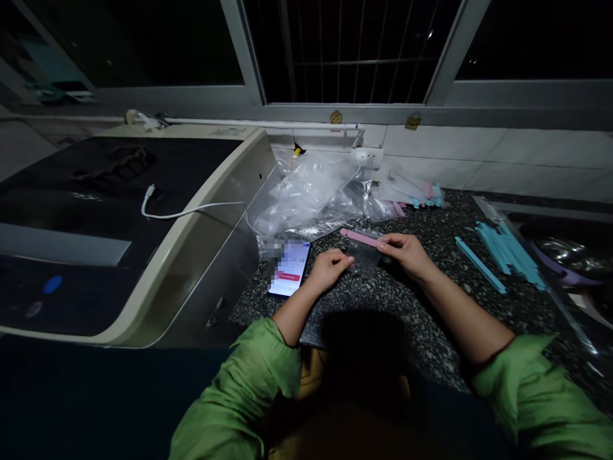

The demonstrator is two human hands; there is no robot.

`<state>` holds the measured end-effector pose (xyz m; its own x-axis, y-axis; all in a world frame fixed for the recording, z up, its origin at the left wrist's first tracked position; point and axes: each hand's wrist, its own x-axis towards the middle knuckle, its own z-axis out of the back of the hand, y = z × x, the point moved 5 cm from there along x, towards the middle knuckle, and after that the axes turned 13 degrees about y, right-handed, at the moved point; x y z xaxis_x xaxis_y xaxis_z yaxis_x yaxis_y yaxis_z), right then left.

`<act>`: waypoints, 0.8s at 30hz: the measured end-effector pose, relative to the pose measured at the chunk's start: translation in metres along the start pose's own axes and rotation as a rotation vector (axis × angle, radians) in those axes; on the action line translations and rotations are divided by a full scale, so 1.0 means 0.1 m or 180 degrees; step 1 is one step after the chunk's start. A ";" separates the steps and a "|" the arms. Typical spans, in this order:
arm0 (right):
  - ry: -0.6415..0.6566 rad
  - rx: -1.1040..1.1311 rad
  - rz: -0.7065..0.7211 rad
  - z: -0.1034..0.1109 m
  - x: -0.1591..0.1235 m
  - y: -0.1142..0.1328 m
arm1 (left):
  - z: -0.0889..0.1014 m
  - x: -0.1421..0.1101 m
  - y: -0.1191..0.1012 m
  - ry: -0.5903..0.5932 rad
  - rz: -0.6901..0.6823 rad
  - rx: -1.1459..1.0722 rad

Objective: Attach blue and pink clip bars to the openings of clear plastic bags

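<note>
Pink strip (359,238), probably light and stiff

It juts leftward from my right hand (405,252), pinched at one end, likely the best hold. My left hand (330,267) pinches the clear bag (364,259) just below it, seemingly soft and slippery.

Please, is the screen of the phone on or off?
On: the phone glows brightly, with a red bar on its display.

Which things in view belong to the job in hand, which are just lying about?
Job, apparently: pink strip in right hand; small clear bag at left hand; loose blue strips; bagged strips; plastic heap.

Likely lying about: phone; white cable; yellow-and-black item.
</note>
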<state>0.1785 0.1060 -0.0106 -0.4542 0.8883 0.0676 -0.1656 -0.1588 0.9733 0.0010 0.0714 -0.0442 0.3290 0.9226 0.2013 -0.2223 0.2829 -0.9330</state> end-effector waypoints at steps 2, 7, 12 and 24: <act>0.0103 -0.0016 -0.0036 -0.01 0.00 0.00 | -0.01 0.00 0.03 0.0046 0.0109 0.0016; 0.0425 -0.0176 -0.0150 -0.08 0.00 0.00 | 0.01 -0.02 0.06 -0.0107 0.0461 -0.0373; 0.0683 -0.0343 -0.0211 -0.20 0.00 -0.05 | 0.08 -0.04 0.01 -0.0451 0.0445 -0.0913; 0.0772 -0.0471 -0.0460 -0.32 0.01 -0.20 | 0.20 -0.05 0.17 -0.1329 0.0430 -0.1905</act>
<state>0.1540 0.0962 -0.0374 -0.6093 0.7804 -0.1405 -0.3611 -0.1153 0.9254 -0.0232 0.0767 -0.0550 -0.0687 0.9959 0.0585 0.3414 0.0786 -0.9366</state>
